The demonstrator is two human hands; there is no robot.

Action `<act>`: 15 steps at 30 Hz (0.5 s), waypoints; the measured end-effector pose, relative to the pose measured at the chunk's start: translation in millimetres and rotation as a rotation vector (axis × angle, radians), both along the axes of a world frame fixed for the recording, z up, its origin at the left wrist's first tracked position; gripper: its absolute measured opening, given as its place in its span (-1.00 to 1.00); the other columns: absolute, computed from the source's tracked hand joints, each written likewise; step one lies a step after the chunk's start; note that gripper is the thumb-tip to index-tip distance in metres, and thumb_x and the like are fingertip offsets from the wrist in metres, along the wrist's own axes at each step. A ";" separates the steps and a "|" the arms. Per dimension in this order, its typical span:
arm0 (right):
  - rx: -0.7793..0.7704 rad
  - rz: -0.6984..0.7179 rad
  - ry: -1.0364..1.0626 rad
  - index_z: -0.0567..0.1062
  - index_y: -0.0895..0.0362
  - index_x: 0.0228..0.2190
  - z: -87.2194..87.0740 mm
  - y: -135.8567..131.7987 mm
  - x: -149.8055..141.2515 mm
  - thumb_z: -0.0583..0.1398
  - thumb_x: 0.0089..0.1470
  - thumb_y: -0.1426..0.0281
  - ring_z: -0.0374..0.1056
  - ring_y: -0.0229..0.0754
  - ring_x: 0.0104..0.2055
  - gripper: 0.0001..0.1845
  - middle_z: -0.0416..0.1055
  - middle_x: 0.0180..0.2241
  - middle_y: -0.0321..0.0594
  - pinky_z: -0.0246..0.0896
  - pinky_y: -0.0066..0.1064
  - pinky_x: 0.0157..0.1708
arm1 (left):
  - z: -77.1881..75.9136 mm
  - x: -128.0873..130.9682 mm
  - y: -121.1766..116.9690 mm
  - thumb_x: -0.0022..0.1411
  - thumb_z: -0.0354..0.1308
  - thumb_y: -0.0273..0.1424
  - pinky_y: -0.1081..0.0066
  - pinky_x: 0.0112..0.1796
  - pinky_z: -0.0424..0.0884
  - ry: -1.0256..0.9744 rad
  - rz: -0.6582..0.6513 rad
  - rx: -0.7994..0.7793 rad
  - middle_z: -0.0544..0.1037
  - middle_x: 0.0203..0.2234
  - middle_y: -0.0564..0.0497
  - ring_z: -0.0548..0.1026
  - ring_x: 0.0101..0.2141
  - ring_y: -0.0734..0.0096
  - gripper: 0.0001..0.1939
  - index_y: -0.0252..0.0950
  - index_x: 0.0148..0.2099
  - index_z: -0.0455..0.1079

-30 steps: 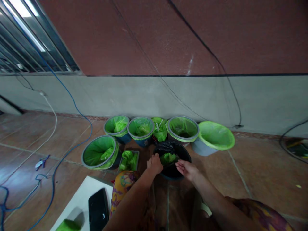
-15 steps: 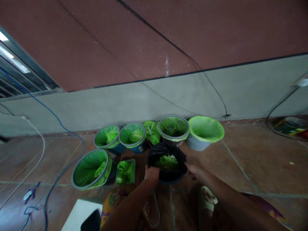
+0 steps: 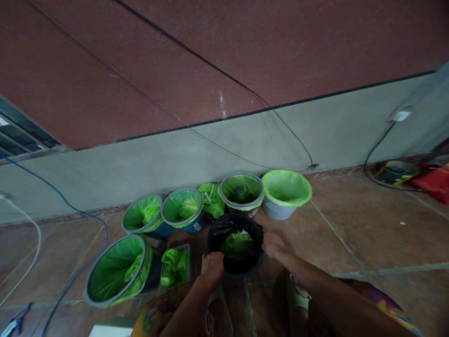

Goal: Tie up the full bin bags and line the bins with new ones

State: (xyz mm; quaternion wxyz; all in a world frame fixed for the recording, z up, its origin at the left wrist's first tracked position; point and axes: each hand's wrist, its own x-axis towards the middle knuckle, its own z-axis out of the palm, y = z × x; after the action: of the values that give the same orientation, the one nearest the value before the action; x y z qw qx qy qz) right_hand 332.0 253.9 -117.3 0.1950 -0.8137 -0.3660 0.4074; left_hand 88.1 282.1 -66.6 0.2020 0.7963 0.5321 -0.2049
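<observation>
A dark round bin (image 3: 242, 273) stands between my feet, lined with a black bin bag (image 3: 224, 223) that folds over its rim. Crumpled green plastic (image 3: 237, 243) lies inside it, with a small white bit on top. At the near left of the rim, my left hand (image 3: 212, 265) is closed on the bag's edge. On the right side my right hand (image 3: 273, 244) grips the bag edge too, its fingertips partly hidden. Behind the bin are a brown bin with a grey ring (image 3: 242, 189) and a pale bucket (image 3: 286, 194), both lined in green.
Left of me stand more green-lined bins (image 3: 182, 206), a tilted larger bin (image 3: 117, 271) and a small tray (image 3: 175, 267) of green bags. A tied green bag (image 3: 212, 199) sits by the wall. Blue cable (image 3: 80, 262) crosses the floor; a red object (image 3: 433, 182) lies far right.
The view has swung to the right, so the bins appear farther left. Both hands keep their hold on the black bag's edge, the right one slightly farther up the rim.
</observation>
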 end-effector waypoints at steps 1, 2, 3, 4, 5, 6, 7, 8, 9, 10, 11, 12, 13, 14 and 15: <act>0.026 -0.013 -0.029 0.41 0.14 -0.60 2.9 2.5 -0.1 0.26 -0.22 0.67 0.43 0.15 -0.02 -0.79 0.49 -0.38 -0.01 0.30 -0.13 -0.05 | 2.3 -0.3 1.6 0.30 -0.16 -0.52 0.21 0.04 0.30 -0.011 0.007 0.008 0.59 -0.05 -0.13 0.50 0.03 0.17 -0.59 -0.25 -0.05 0.50; 0.053 -0.020 -0.058 0.44 0.12 -0.56 6.4 5.5 -0.9 0.26 -0.22 0.67 0.44 0.14 -0.03 -0.79 0.50 -0.37 -0.02 0.29 -0.12 -0.03 | 4.4 -0.8 3.1 0.29 -0.16 -0.53 0.21 0.04 0.30 -0.021 0.017 0.025 0.60 -0.06 -0.12 0.51 0.02 0.18 -0.59 -0.24 -0.06 0.51; 0.084 -0.017 -0.084 0.48 0.11 -0.51 10.1 8.7 -2.1 0.26 -0.21 0.67 0.45 0.11 -0.04 -0.78 0.51 -0.37 -0.05 0.29 -0.13 -0.02 | 6.2 -1.2 4.6 0.29 -0.15 -0.54 0.21 0.04 0.29 -0.036 0.031 0.049 0.61 -0.08 -0.12 0.51 0.01 0.19 -0.59 -0.23 -0.07 0.51; 0.118 -0.001 -0.106 0.51 0.10 -0.45 14.0 12.1 -3.5 0.25 -0.20 0.66 0.45 0.07 -0.06 -0.75 0.51 -0.38 -0.08 0.29 -0.16 -0.01 | 7.6 -1.6 5.9 0.28 -0.14 -0.54 0.21 0.05 0.29 -0.056 0.045 0.077 0.61 -0.10 -0.11 0.52 0.00 0.20 -0.59 -0.22 -0.07 0.51; 0.150 0.022 -0.120 0.54 0.09 -0.38 17.8 15.3 -4.7 0.25 -0.18 0.66 0.46 0.04 -0.08 -0.70 0.52 -0.38 -0.12 0.28 -0.20 0.00 | 8.6 -2.0 6.8 0.27 -0.13 -0.55 0.21 0.06 0.28 -0.080 0.057 0.106 0.62 -0.11 -0.10 0.52 0.00 0.21 -0.60 -0.21 -0.07 0.51; 0.173 0.056 -0.126 0.55 0.09 -0.31 21.2 18.3 -5.4 0.24 -0.17 0.64 0.47 0.02 -0.09 -0.66 0.53 -0.37 -0.15 0.28 -0.24 0.00 | 9.3 -2.4 7.6 0.27 -0.12 -0.55 0.22 0.07 0.26 -0.106 0.064 0.129 0.62 -0.12 -0.09 0.51 0.00 0.23 -0.60 -0.20 -0.06 0.51; 0.182 0.100 -0.126 0.56 0.09 -0.25 24.2 20.9 -5.3 0.24 -0.15 0.62 0.47 -0.01 -0.10 -0.63 0.54 -0.37 -0.17 0.27 -0.28 -0.01 | 9.6 -2.8 8.1 0.26 -0.11 -0.55 0.24 0.08 0.26 -0.132 0.066 0.139 0.62 -0.12 -0.07 0.51 0.00 0.25 -0.60 -0.20 -0.06 0.51; 0.179 0.137 -0.130 0.55 0.08 -0.22 26.5 23.3 -4.2 0.24 -0.13 0.59 0.47 -0.02 -0.11 -0.63 0.54 -0.36 -0.19 0.27 -0.30 -0.03 | 9.7 -3.3 8.7 0.25 -0.10 -0.56 0.26 0.09 0.25 -0.165 0.063 0.134 0.62 -0.11 -0.05 0.50 0.01 0.28 -0.61 -0.19 -0.06 0.51; 0.168 0.158 -0.142 0.55 0.09 -0.22 28.0 25.3 -1.8 0.24 -0.10 0.56 0.47 -0.03 -0.12 -0.66 0.54 -0.35 -0.18 0.27 -0.31 -0.05 | 9.7 -3.8 9.7 0.24 -0.08 -0.57 0.28 0.10 0.25 -0.203 0.058 0.120 0.62 -0.10 -0.03 0.50 0.02 0.31 -0.60 -0.17 -0.04 0.50; 0.152 0.166 -0.161 0.55 0.09 -0.24 28.7 27.1 1.7 0.24 -0.06 0.51 0.47 -0.02 -0.12 -0.73 0.54 -0.34 -0.17 0.27 -0.31 -0.06 | 9.4 -4.7 11.2 0.21 -0.06 -0.58 0.32 0.11 0.25 -0.244 0.063 0.105 0.61 -0.08 -0.01 0.49 0.03 0.34 -0.58 -0.17 -0.02 0.49; 0.137 0.162 -0.185 0.55 0.10 -0.26 28.5 28.7 6.3 0.23 -0.02 0.46 0.47 -0.01 -0.11 -0.79 0.54 -0.31 -0.14 0.27 -0.31 -0.08 | 8.9 -5.8 13.6 0.19 -0.05 -0.60 0.35 0.11 0.25 -0.286 0.083 0.100 0.60 -0.04 0.01 0.48 0.05 0.36 -0.55 -0.16 0.03 0.47; 0.122 0.138 -0.208 0.54 0.11 -0.28 27.2 30.1 11.5 0.22 0.03 0.42 0.46 0.00 -0.09 -0.83 0.54 -0.27 -0.10 0.27 -0.29 -0.08 | 8.1 -7.5 16.9 0.16 -0.04 -0.62 0.39 0.12 0.25 -0.321 0.126 0.112 0.57 0.01 0.00 0.46 0.07 0.38 -0.50 -0.17 0.09 0.44; 0.113 0.094 -0.216 0.53 0.12 -0.29 25.1 31.2 17.0 0.21 0.07 0.38 0.45 0.02 -0.06 -0.86 0.54 -0.22 -0.05 0.26 -0.28 -0.07 | 6.7 -9.8 21.0 0.15 -0.03 -0.64 0.41 0.12 0.25 -0.343 0.193 0.148 0.54 0.06 -0.02 0.44 0.10 0.38 -0.45 -0.20 0.15 0.39; 0.106 0.047 -0.210 0.52 0.14 -0.31 22.1 31.8 22.1 0.20 0.10 0.34 0.43 0.05 -0.03 -0.85 0.52 -0.18 0.00 0.25 -0.26 -0.06 | 4.5 -12.6 25.6 0.15 -0.04 -0.64 0.42 0.12 0.26 -0.348 0.283 0.203 0.49 0.12 -0.07 0.42 0.13 0.36 -0.41 -0.25 0.22 0.33; 0.100 0.009 -0.189 0.51 0.17 -0.33 18.4 31.9 26.3 0.19 0.12 0.30 0.42 0.08 0.00 -0.81 0.51 -0.16 0.07 0.25 -0.24 -0.06 | 1.5 -16.0 30.2 0.19 -0.04 -0.62 0.41 0.11 0.28 -0.332 0.387 0.263 0.45 0.16 -0.14 0.41 0.15 0.32 -0.41 -0.31 0.27 0.26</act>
State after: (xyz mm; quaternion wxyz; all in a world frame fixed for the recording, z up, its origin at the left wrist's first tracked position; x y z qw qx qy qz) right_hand 358.3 285.8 -98.8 0.1982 -0.8360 -0.4062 0.3110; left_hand 72.1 312.3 -65.1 0.2169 0.7220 0.6557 0.0415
